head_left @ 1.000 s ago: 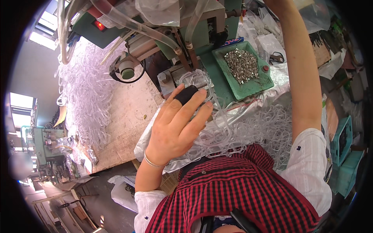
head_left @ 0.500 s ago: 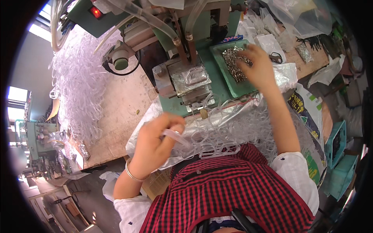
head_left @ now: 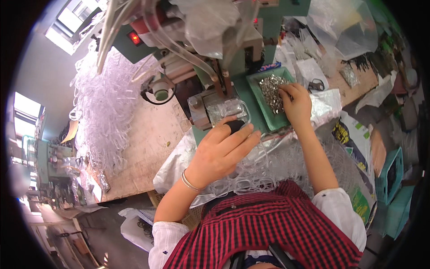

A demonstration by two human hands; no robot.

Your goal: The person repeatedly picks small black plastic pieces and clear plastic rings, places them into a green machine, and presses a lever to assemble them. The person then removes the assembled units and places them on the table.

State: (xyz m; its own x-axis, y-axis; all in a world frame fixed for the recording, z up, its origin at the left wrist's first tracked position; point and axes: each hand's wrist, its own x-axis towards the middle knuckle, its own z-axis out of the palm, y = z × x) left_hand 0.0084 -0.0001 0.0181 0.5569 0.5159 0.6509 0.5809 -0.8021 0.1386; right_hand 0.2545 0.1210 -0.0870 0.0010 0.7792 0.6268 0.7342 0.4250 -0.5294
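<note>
My left hand is at the front of the machine's foil-covered block, its fingers curled about the near end of a clear plastic loop. Between these fingers shows a dark rounded thing that I cannot identify. My right hand reaches to the green tray, thumb and fingertips pinched at the edge of a heap of small silvery metal pieces. Whatever sits in that pinch is too small to make out.
Clear plastic loops form a tall pile on the left of the table; more loops lie before me. Hoses hang over the machine. Beyond the tray are black-handled scissors and a small bag. Blue-green crates stand at right.
My left hand has moved up and right to the machine block, bringing the clear plastic loop there. My right hand has lowered slightly, its spread fingers closing into a pinch at the metal pieces.
</note>
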